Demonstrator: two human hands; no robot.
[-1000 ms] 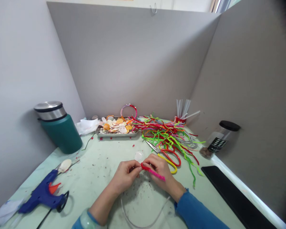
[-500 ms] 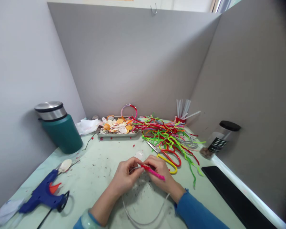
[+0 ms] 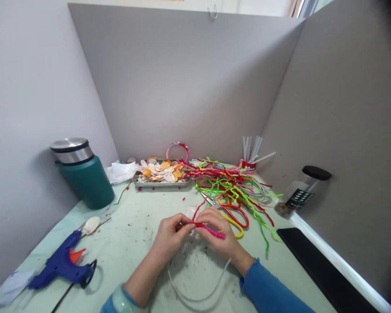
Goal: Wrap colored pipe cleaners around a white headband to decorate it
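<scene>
A thin white headband-like hoop [image 3: 197,301] curves below my hands, and its far stretch is wrapped in pink and red fuzzy pipe cleaner [image 3: 215,233]. My left hand [image 3: 170,238] pinches the hoop where the red wrapping ends. My right hand [image 3: 222,237] is closed around the wrapped stretch with thumb and fingers, partly covering it. From between the fingertips a loose red pipe cleaner end [image 3: 199,208] sticks up and away. Just beyond my right hand lie scissors [image 3: 236,215] with red and yellow handles. A small clear disc [image 3: 190,212] is partly hidden behind the fingers.
At the back stand a tray [image 3: 163,184] of buttons, a finished wrapped hoop [image 3: 188,153] and a pile of colourful pipe cleaners [image 3: 228,178]. A blue glue gun [image 3: 61,263] and green bottle [image 3: 84,180] are left; a jar [image 3: 299,193] and black strip [image 3: 316,265] are right.
The red pipe cleaner end now points up between my hands, where it was not visible before. My right-hand fingers have shifted and straightened a little over the wrapped stretch.
</scene>
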